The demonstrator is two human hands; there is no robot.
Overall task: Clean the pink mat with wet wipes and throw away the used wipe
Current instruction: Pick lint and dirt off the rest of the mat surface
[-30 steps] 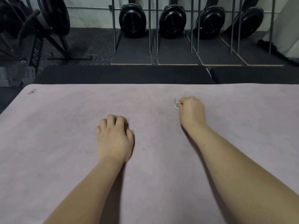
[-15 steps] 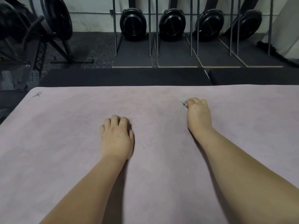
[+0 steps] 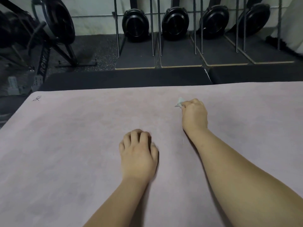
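Mat lies under both my hands. My right hand pinches a crumpled wipe; my left hand rests nearer me, fingers curled, holding nothing.

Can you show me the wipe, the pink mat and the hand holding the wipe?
wipe (image 3: 179, 103): head view, on the crumpled bit sticking out of the fist.
pink mat (image 3: 82, 136): head view, on a bare patch on its left side.
right hand (image 3: 194, 117): head view, on the back of the hand.

rowing machine, four upright machines
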